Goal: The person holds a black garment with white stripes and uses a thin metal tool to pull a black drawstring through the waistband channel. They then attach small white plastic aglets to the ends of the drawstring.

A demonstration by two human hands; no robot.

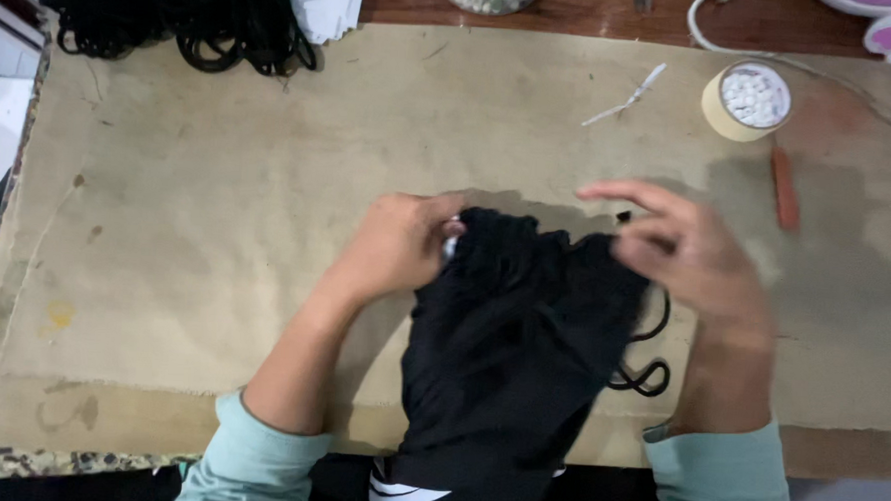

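A bunched black fabric garment (506, 353) lies at the middle of the counter's near edge, its long axis running from that edge away toward the far edge, its gathered top end between the two hands. The left hand (401, 247) is clenched on the left side of that top end, with a small pale object, too small to identify, at its fingertips. The right hand (681, 253) rests on the top right corner, thumb and fingers pinched on the fabric while the index finger sticks out free. A thin black cord (642, 374) loops out from under the garment on the right, below the right hand. Both hands touch the fabric; the left grip sits nearer the garment's middle line. The counter (216, 220) is covered in tan cloth.
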